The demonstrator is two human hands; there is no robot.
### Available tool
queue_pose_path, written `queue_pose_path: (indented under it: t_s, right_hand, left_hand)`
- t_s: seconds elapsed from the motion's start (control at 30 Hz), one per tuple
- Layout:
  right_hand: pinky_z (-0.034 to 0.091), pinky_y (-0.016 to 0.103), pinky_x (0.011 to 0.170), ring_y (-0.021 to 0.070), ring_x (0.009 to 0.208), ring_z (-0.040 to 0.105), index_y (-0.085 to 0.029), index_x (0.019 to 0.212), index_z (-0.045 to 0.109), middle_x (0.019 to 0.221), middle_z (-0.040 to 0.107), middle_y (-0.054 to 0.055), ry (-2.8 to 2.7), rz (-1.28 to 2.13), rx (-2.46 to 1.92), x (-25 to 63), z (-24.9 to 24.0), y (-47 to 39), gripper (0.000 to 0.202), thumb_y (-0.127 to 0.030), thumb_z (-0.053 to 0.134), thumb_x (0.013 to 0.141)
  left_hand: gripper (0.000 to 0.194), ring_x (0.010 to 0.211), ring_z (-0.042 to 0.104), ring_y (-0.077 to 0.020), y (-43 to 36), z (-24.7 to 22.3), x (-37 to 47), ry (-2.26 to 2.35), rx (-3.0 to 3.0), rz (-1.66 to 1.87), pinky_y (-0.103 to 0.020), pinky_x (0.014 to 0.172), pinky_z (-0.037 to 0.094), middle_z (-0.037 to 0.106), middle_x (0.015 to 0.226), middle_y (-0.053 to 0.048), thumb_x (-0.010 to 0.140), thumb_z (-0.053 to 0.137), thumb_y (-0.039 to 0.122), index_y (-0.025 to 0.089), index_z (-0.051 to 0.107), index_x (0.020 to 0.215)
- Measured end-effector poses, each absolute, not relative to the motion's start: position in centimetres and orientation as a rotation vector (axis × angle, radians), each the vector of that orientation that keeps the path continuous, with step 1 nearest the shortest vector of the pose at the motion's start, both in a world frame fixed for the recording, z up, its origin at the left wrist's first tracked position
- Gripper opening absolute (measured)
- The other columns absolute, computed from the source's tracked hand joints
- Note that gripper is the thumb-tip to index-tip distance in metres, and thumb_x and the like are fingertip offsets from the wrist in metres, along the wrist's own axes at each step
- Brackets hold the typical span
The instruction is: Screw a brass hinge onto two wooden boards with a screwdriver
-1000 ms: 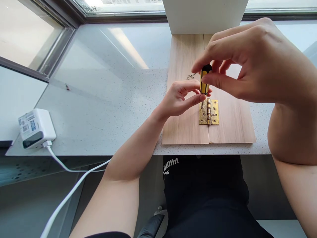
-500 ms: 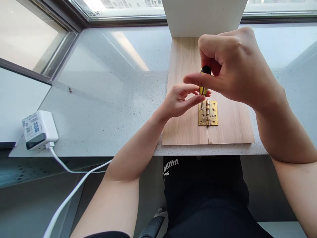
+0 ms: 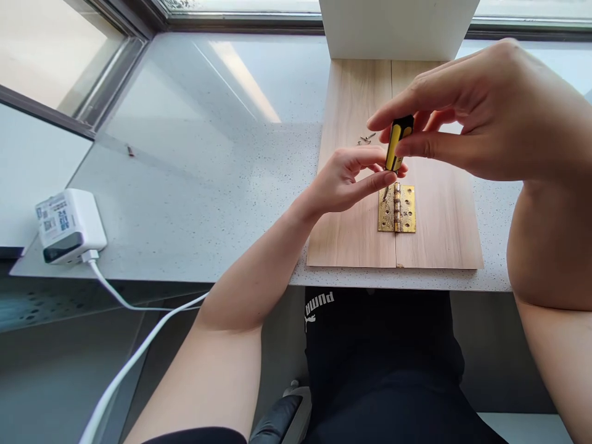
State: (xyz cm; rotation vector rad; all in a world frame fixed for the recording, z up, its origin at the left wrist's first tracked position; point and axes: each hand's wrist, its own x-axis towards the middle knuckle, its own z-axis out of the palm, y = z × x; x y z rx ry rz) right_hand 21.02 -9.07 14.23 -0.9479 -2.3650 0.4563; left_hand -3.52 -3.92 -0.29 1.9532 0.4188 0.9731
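Observation:
A screwdriver (image 3: pixel 396 145) with a yellow and black handle stands slightly tilted above the brass hinge (image 3: pixel 409 213). Thumb and fingers of my left hand (image 3: pixel 354 179) pinch it at the lower end of the handle. Around the upper handle are the thumb and fingers of my right hand (image 3: pixel 467 117), loosely closed with the thumb against its side. The tool's shaft reaches down to the upper part of the hinge's left leaf; the exact contact at the tip is too small to make out. The hinge lies flat across the seam between two wooden boards (image 3: pixel 351 240).
Several small screws (image 3: pixel 366 139) lie on the left board beyond my left hand. A white upright panel (image 3: pixel 398 31) stands at the boards' far end. On the speckled counter (image 3: pixel 222 185) at left sits a white charger (image 3: pixel 71 225) with a white cable (image 3: pixel 134 364).
My right hand has loosened and turned around the handle, its fingers straighter, showing more of the screwdriver. The view has shifted slightly, and the screws now show. My left hand keeps its pinch.

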Motion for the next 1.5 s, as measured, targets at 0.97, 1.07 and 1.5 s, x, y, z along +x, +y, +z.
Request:
queue_pose_path:
  t_s: [0.97,1.07,1.5]
  right_hand:
    - [0.067,0.039,0.089,0.0222,0.095,0.086,-0.023,0.12,0.093,0.106,0.091,0.002,-2.424,0.432,-0.965,20.9,14.7,-9.2,0.015,-0.02,0.086,0.107]
    - [0.06,0.038,0.082,0.0208,0.085,0.08,-0.024,0.102,0.083,0.092,0.084,0.0,-2.428,0.345,-1.013,20.4,14.8,-9.5,0.008,-0.018,0.089,0.103]
    - [0.059,0.037,0.086,0.0195,0.089,0.074,-0.021,0.114,0.075,0.105,0.082,0.003,-2.439,0.22,-1.034,20.7,13.7,-9.2,0.018,-0.039,0.076,0.116]
  left_hand:
    - [0.048,0.106,0.093,-0.0328,-3.7,-1.0,-2.9,0.367,1.952,1.04,-0.051,0.092,0.081,0.092,0.108,-0.006,0.111,0.086,0.077,0.03,0.095,0.117]
    - [0.05,0.108,0.093,-0.0332,-3.7,-1.1,-2.9,0.388,1.949,1.053,-0.052,0.092,0.082,0.091,0.108,-0.006,0.112,0.084,0.078,0.029,0.094,0.116]
    - [0.038,0.103,0.091,-0.0284,-3.4,-1.1,-1.5,0.296,1.994,1.097,-0.047,0.089,0.081,0.09,0.107,-0.004,0.118,0.08,0.068,0.033,0.092,0.117]
